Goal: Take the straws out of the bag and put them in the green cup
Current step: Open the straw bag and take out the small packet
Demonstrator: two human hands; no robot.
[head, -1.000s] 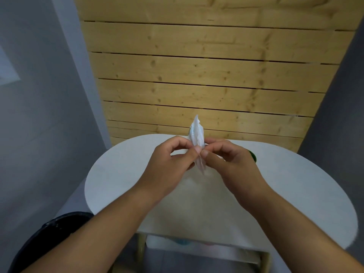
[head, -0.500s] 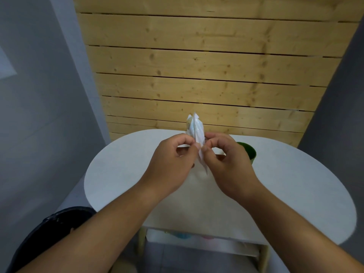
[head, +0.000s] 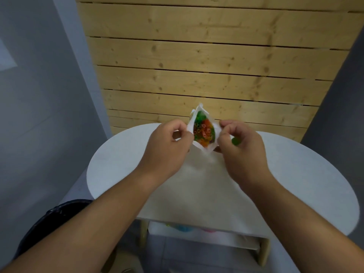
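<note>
A clear plastic bag (head: 204, 149) is held above the white oval table (head: 295, 174), its mouth pulled wide and facing me. Inside I see the round ends of several straws (head: 203, 130), green, orange and red. My left hand (head: 167, 146) pinches the bag's left edge and my right hand (head: 241, 148) pinches its right edge. The green cup (head: 235, 141) stands on the table behind my right hand; only a small green patch shows between the fingers.
A wooden slat wall (head: 197, 66) rises right behind the table. Grey walls flank it on both sides. A black bin (head: 49, 229) sits at the lower left on the floor. Coloured items lie on a shelf (head: 197, 233) under the table.
The bag was flat and shut between my fingertips; my hands have moved apart and pulled its mouth wide, showing the straws. My right hand now covers more of the green cup.
</note>
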